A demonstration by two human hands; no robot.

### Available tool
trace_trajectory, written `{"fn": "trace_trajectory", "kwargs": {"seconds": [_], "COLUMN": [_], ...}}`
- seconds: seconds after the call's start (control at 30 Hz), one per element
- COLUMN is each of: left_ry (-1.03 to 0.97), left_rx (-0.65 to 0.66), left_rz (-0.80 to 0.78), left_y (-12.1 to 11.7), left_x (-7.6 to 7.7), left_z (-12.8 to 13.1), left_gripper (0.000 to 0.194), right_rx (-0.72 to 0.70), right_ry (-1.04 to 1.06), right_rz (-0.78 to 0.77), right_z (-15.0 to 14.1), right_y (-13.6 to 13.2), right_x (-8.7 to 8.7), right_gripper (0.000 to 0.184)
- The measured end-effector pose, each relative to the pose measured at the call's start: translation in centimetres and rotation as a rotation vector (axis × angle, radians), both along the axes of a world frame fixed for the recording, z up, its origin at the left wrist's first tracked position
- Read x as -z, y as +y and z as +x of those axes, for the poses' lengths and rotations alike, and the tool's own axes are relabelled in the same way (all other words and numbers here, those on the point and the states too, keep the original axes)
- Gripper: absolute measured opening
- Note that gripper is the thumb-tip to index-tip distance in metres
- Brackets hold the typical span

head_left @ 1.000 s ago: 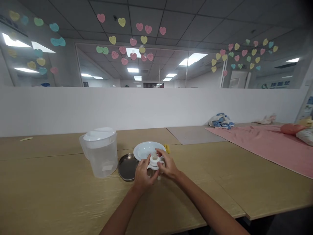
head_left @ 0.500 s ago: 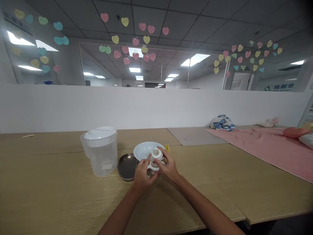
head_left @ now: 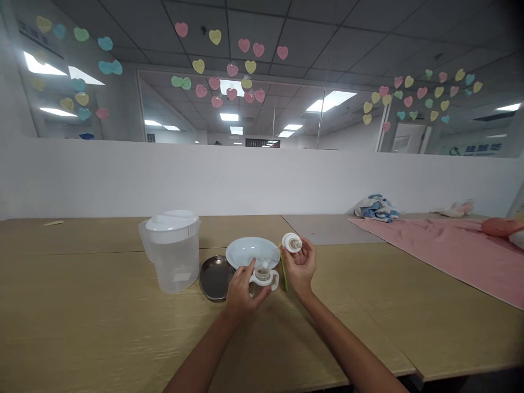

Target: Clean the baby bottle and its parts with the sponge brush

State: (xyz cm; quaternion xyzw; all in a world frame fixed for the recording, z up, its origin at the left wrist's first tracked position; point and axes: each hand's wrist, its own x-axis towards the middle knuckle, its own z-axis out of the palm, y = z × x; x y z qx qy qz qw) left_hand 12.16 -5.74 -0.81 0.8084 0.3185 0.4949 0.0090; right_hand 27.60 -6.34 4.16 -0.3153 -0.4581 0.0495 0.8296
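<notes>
My left hand [head_left: 240,288] is closed around a clear baby bottle [head_left: 262,274] with a white handled collar, its mouth uncovered. My right hand [head_left: 301,267] grips the white nipple top [head_left: 292,243], raised to the right of the bottle and tilted. A thin straw [head_left: 275,253] hangs from the top toward the bottle, its whitish end [head_left: 265,265] close to the mouth; whether that end is still inside, I cannot tell. Just behind the hands stands a white bowl [head_left: 241,248]. Part of the bottle's body is hidden by my left fingers.
A lidded clear plastic pitcher [head_left: 174,256] stands at left beside a round dark metal pan [head_left: 213,278]. A slim yellow-green item [head_left: 284,275] lies right of the bottle. A pink cloth [head_left: 442,245] covers the right side, with a crumpled blue-and-white cloth [head_left: 375,208] by the wall.
The nipple top has come off the bottle and moved up and right in my right hand, with the straw now showing. My left hand still holds the bottle in about the same place.
</notes>
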Motion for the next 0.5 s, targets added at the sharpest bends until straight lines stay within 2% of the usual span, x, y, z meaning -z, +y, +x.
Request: {"fn": "trace_trajectory", "kwargs": {"seconds": [0.23, 0.37, 0.5], "left_ry": [0.004, 0.006, 0.011], "left_rx": [-0.005, -0.001, 0.0], "left_rz": [-0.016, -0.037, -0.034], "left_y": [0.0, 0.0, 0.0], "left_x": [0.1, 0.0, 0.1], "left_z": [-0.1, -0.1, -0.1], "left_gripper": [0.068, 0.067, 0.065], "right_rx": [-0.008, -0.113, -0.274], "right_ry": [0.114, 0.142, 0.16], "right_rz": [0.045, -0.015, -0.151], "right_z": [0.0, 0.2, 0.7], "right_y": [-0.3, 0.3, 1.5], "right_x": [-0.7, -0.1, 0.8], "right_gripper": [0.053, 0.052, 0.054]}}
